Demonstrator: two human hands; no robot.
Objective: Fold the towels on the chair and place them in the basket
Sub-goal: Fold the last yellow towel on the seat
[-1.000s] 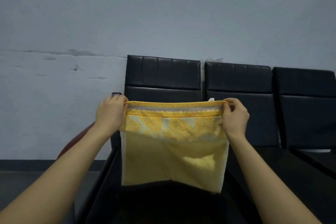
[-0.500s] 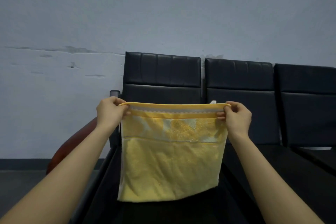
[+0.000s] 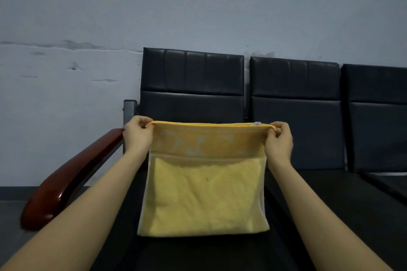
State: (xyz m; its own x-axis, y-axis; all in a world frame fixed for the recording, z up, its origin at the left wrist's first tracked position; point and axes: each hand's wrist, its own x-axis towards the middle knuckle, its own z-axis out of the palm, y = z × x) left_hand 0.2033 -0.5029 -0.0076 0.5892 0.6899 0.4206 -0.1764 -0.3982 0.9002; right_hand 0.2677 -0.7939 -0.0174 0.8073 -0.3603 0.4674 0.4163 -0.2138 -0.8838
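Towel (image 3: 204,191), doubled over, hangs above the chair (image 3: 193,99) seat, its lower edge at the cushion. Left hand (image 3: 137,136) and right hand (image 3: 279,141) each pinch a top corner. Folding looks partway done; no basket in view.

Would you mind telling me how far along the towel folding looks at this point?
Done: the yellow towel already hangs doubled. In hand: the left hand and right hand pinch its top corners above the black chair seat. Left: finishing the fold and putting it in the basket, which is out of view; no other towels show.
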